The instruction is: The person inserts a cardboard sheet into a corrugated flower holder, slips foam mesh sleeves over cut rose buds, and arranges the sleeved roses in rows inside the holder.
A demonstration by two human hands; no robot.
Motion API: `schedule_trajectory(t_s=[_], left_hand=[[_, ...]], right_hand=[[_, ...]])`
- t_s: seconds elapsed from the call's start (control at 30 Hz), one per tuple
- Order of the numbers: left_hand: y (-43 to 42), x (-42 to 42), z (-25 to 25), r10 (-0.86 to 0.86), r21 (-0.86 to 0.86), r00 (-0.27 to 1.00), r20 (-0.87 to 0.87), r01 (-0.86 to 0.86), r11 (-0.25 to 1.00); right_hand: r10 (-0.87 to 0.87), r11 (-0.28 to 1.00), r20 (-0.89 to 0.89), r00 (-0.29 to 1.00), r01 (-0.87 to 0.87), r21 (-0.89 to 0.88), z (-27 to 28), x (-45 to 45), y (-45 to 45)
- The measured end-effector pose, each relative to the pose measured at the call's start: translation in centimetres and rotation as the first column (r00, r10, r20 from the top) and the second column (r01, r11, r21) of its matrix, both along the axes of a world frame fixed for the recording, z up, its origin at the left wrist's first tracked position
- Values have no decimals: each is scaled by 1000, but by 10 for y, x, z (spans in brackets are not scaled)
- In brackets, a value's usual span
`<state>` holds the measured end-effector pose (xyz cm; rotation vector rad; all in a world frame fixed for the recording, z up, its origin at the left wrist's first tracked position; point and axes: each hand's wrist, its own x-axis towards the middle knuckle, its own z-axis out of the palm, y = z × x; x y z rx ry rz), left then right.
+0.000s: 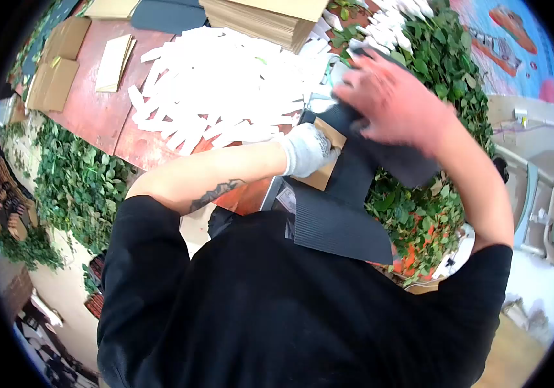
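Two arms point(232, 171) bent | left hand point(309, 150) on cardboard point(319, 179), fingers' closure unclear | right hand point(397, 100) blurred, fingers apart

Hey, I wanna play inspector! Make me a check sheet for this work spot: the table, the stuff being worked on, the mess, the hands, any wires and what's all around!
Surface: table is red, with worn-looking patches.
Job's things: brown card under the left hand; black sheets beside it, the nearest one ribbed.
Clutter: white strips in a loose heap; brown stack behind them.
Grippers: left hand, in a pale glove, touches the card; right hand is blurred above dark material, its grip unclear.
Cables: nothing clearly seen.
Surroundings: leaves on both sides; blue banner at upper right.
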<state>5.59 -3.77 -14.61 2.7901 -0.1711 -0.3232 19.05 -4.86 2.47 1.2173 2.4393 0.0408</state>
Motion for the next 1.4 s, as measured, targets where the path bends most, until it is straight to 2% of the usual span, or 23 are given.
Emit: schedule_trajectory(t_s=[0.07,0.1,0.13,0.17,0.2,0.23,0.3,0.37,0.4,0.43,0.5,0.57,0.6,0.63,0.7,0.77,0.83,0.9,0.97,1.1,1.13,1.27,1.4], left_hand=[[-5,1,5,28,20,1000,5,-28,999],[-7,4,7,28,55,1000,3,-28,998],[-13,20,-15,50,28,998,-38,-49,998],[-31,35,-72,304,-188,902,307,-256,948],[-27,31,-63,442,-489,856,268,-274,828],[-22,24,-55,555,-738,811,183,-259,623],[-20,23,-60,366,-374,836,410,-212,903],[-14,13,-30,356,-375,916,186,-269,887],[-16,20,-49,182,-171,970,162,-154,973],[-12,17,-35,168,-166,972,162,-141,976],[-1,7,6,-10,19,998,-64,11,1000],[0,9,-3,-37,34,998,-51,38,999],[1,9,-9,-45,57,999,22,44,997],[-3,8,-20,-58,73,994,91,51,996],[-5,13,-32,94,-192,994,54,-82,978],[-7,5,-49,158,-336,948,276,-59,940],[-6,4,27,-49,100,980,-195,69,993],[-7,7,13,-25,49,981,-193,35,998],[-8,2,0,11,35,991,134,-16,999],[-7,3,15,-18,99,1000,-7,19,995],[-8,2,11,-11,118,999,42,6,993],[-8,8,12,-2,69,991,-136,12,998],[-7,9,13,-16,53,986,-168,26,998]], right_hand=[[122,983,-29,992,-117,141,17,-20,-35],[86,993,-103,991,-77,86,25,-31,-52],[172,983,207,963,-182,33,40,-48,-64],[-85,971,240,967,135,-200,41,-66,-70],[-54,973,273,960,112,-202,40,-71,-79],[-25,975,306,952,91,-205,40,-73,-83],[-59,964,324,944,138,-228,41,-73,-80],[-155,954,381,912,237,-181,46,-68,-69],[-88,996,211,973,93,-14,44,-43,-69],[17,984,55,998,-26,178,40,-16,-67],[-73,948,90,993,41,316,49,-10,-37],[-110,886,32,993,84,457,65,-16,-28],[-131,914,48,990,102,392,75,-27,-40],[-79,923,-57,995,95,373,59,-26,-52],[7,962,-160,987,37,272,29,-28,-72],[72,992,-172,982,-53,113,-1,-29,-87],[39,964,-301,953,43,262,-47,-3,-76],[-26,952,-243,970,99,291,-61,-2,-63],[-131,929,-254,958,208,306,-62,-9,-56],[-193,944,-141,971,223,243,-52,-17,-69],[-213,938,-108,971,234,257,-54,-18,-68],[-271,907,-92,958,286,310,-55,-3,-54],[-377,864,-105,920,391,318,-68,3,-55]])
